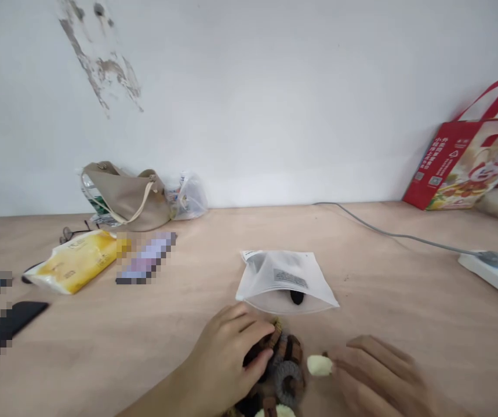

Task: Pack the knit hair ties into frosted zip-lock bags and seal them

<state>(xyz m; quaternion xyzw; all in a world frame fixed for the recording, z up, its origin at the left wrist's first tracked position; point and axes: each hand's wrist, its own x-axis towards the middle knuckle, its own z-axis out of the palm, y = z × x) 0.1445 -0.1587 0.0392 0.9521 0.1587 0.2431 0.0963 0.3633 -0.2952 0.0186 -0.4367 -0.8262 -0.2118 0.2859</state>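
Note:
In the head view, a pile of thick fabric hair ties (287, 379), in grey, brown, black and cream, lies at the bottom centre. My left hand (226, 353) curls over its left side, thumb and fingers closed around some dark ties. Just right of the pile is a small cream hair tie (319, 365), at the fingertips of my right hand (377, 373). That hand is smeared by motion and its thumb is hidden, so its grip on the cream tie is unclear. Beyond the pile lies a white zip pouch (266, 284), its mouth towards me, with a dark object (297, 296) inside.
Left on the table (205, 260) are a yellow tissue pack (81, 260), a phone (148, 258), glasses (68, 233) and a beige bag (122, 194). A clear plastic bag (190, 197) stands by the wall. Right are a red carrier bag (457, 162) and a power strip (494, 278) with a grey cable (388, 233).

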